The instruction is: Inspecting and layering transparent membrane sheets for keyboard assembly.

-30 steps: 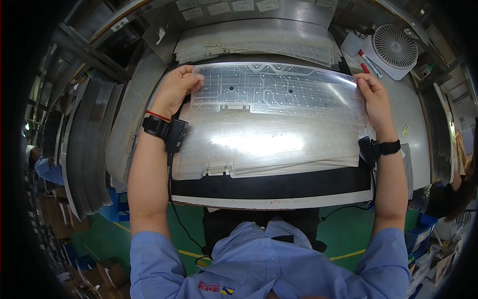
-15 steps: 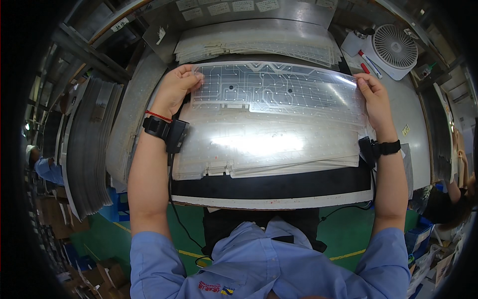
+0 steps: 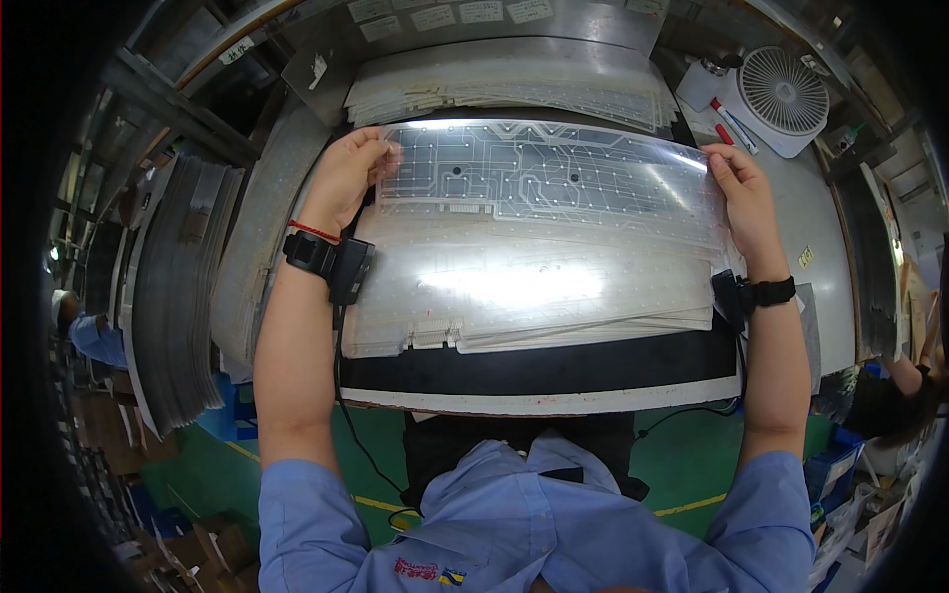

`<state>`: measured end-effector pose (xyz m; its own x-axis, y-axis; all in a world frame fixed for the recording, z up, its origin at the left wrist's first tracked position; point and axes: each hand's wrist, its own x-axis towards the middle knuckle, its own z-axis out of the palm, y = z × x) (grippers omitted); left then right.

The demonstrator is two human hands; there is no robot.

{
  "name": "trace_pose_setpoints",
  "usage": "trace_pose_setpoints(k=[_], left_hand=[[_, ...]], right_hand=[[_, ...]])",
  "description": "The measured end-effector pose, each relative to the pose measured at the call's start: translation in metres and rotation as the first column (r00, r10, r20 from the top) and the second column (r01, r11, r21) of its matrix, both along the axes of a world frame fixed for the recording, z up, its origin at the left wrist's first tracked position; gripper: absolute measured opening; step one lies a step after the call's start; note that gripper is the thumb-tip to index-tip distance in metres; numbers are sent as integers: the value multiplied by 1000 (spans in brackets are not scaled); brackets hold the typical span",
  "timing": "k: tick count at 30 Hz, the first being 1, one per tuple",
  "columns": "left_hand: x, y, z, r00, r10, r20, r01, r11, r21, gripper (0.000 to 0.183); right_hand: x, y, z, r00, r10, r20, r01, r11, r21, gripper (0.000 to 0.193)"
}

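Observation:
Between my two hands a clear plastic sheet printed with circuit traces [image 3: 539, 176] is held up, tilted, over the table. My left hand [image 3: 351, 173] pinches its left end near the upper corner. At the right end, the thumb and fingers of my right hand [image 3: 739, 193] are closed on the upper corner. Below the held sheet lies a stack of similar clear printed sheets [image 3: 445, 296], with bright glare across its middle. The stack's edges are slightly fanned at the near right.
Another pile of clear sheets [image 3: 514, 74] lies at the back. A white fan [image 3: 784, 91], a bottle [image 3: 703, 84] and markers [image 3: 732, 127] stand or lie at back right. Tall sheet stacks [image 3: 178, 287] are on the left. Other people [image 3: 895, 390] are at both edges.
The held sheet has tilted slightly, and the glare along its top edge has shifted. Both hands keep their grip almost in place. The person at the right edge has moved a little.

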<state>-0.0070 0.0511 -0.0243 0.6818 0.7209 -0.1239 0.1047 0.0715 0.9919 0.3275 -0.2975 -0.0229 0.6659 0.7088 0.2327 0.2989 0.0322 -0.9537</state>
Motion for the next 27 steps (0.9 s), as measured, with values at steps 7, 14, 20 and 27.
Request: trace_pose_setpoints(k=[7,14,20,27], left_hand=[[2,-7,1,999,-25,-48,31,992,120,18],[4,-6,1,995,38,93,-33,998,-57,25],[0,4,-6,988,4,154,4,999,-49,28],[3,-7,1,997,31,73,-33,999,24,22]], right_hand=[[-1,0,0,999,12,-30,-12,1000,16,19],[2,-1,-2,999,5,-40,-4,1000,7,18],[2,-1,-2,998,-5,-59,5,1000,1,18],[1,-2,-1,998,2,-57,-2,1000,3,18]])
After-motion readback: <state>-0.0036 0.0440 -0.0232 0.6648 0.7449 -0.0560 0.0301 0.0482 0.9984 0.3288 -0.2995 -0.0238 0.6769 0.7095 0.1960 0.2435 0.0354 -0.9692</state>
